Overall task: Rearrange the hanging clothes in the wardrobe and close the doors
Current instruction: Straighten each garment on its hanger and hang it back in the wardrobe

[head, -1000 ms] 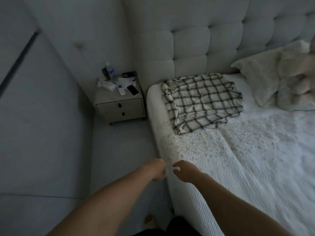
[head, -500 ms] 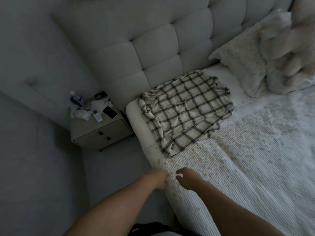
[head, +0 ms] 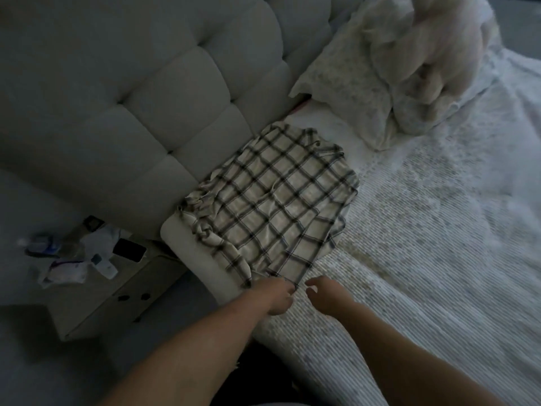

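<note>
Far to the left of the hands, a nightstand [head: 96,291] carries clutter: a water bottle [head: 39,248] lying blurred, a dark phone [head: 129,249], some white packets. Up and left of the hands stands the tufted headboard [head: 140,112]. Left hand [head: 273,297]: reaches to the near hem of the checked shirt [head: 272,206], fingers curled at the cloth edge; appears to touch or pinch the hem, but light is dim and I cannot tell whether cloth is actually held. Right hand [head: 326,295]: just beside the left, fingers [head: 311,284] loosely curled, tips apart from the hem, holding nothing visible, hovering over the bedspread [head: 424,259]. The shirt lies spread flat directly ahead of both hands, on the bed corner against the headboard, its left edge bunched and drooping over the mattress side. Further right and ahead of the grip: a pillow [head: 345,92] and a fluffy pale cushion [head: 433,48]. No wardrobe or hanger in view. Judgement: shirt is light, soft, limp woven cloth; not fragile, not slippery; it will sag and fold wherever unsupported. Lifting by the hem alone would let it hang inverted and crease. Better hold is likely at both shoulders or the collar, at the far end from the hands, so it hangs straight for a hanger.
</note>
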